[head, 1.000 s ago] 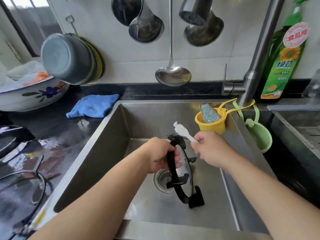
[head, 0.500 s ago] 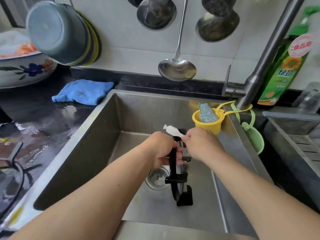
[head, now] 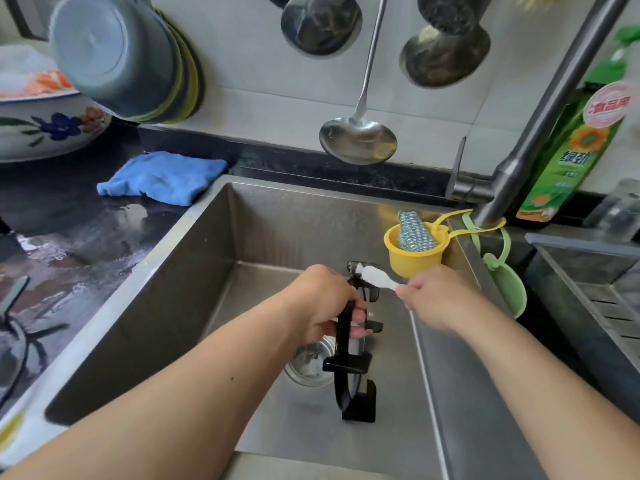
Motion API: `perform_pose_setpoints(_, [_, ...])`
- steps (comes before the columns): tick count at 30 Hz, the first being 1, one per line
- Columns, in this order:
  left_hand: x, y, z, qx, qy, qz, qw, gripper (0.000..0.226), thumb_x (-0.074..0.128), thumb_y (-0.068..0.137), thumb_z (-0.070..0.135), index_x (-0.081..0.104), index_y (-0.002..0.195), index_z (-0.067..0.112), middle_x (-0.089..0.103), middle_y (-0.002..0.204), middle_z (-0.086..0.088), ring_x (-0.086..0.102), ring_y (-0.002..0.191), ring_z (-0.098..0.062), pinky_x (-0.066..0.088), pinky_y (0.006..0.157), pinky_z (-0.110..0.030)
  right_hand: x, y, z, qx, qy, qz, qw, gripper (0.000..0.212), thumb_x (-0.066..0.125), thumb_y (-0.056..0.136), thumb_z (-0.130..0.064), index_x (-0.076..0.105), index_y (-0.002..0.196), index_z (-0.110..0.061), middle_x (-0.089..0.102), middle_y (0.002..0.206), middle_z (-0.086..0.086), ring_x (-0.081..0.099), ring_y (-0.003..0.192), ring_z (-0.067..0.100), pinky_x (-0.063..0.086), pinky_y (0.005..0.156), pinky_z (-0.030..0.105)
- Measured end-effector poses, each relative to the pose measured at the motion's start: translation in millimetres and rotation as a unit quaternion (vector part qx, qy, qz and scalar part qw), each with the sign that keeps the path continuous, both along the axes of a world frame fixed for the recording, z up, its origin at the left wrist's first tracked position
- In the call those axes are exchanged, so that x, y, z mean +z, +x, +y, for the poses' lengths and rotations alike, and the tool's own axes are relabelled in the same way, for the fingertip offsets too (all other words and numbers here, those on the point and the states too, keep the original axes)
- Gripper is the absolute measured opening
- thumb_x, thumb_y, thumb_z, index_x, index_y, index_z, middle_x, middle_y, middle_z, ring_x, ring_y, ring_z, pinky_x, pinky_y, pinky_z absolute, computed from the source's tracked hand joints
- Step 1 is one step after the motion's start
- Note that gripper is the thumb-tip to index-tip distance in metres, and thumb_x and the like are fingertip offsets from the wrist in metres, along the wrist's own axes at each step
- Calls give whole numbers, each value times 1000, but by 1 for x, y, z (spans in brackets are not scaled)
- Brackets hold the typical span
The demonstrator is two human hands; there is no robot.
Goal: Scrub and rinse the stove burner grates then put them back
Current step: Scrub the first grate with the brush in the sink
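Steel sink (head: 194, 292), seen from above. Black burner grate (head: 346, 372) stands on edge inside the basin, lower end resting on the sink floor just right of the drain (head: 308, 365), upper end reaching up between the two hands.

Left hand (head: 325, 306): fingers curled round the upper rim of the grate, holding it upright.

Right hand (head: 440, 299): pinches the handle of a white brush (head: 375, 277). Brush head points left and lies against the top prong of the grate.

Far right corner of the basin: yellow cup (head: 414, 254) hanging from the faucet (head: 540, 116) base by a strap, with a metallic scouring pad (head: 414, 233) inside. A green holder (head: 509, 289) hangs just right of it. Green detergent bottle (head: 571, 147) stands behind the faucet.

Left counter: wet dark surface; blue cloth (head: 162, 176) at the far left corner of the sink; floral bowl (head: 45, 133) further left. A ladle (head: 358, 140) hangs on the wall above the sink's far edge.
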State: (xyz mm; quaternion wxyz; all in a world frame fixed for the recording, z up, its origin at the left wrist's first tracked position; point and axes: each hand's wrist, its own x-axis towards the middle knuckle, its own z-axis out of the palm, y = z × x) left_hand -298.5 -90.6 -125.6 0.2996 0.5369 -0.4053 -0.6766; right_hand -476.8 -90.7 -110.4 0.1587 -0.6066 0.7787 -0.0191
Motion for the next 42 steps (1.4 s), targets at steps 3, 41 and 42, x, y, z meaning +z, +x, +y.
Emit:
perform_pose_setpoints(3, [0, 0, 1, -3, -8, 1, 1000, 24, 42, 105, -3, 51, 127, 0, 58, 84, -16, 54, 62, -21, 62, 57, -38, -3, 11, -2, 17, -16, 14, 1000, 36, 50, 100, -46, 67, 82, -20, 65, 86, 7, 62, 85, 30, 50, 72, 33])
perform_pose_setpoints(41, [1, 1, -1, 14, -22, -36, 999, 18, 41, 103, -6, 59, 105, -5, 60, 85, -20, 57, 62, -26, 63, 63, -42, -22, 33, -6, 5, -8, -43, 999, 32, 39, 105, -36, 58, 96, -12, 53, 87, 7, 52, 82, 30, 41, 67, 32])
perform_pose_setpoints(42, [1, 0, 0, 11, -21, -34, 999, 18, 41, 103, -7, 59, 102, -6, 60, 86, -21, 57, 65, -28, 63, 64, -43, -22, 37, -8, -13, -7, -62, 998, 33, 38, 106, -36, 59, 101, -11, 52, 87, 7, 52, 82, 31, 39, 63, 31])
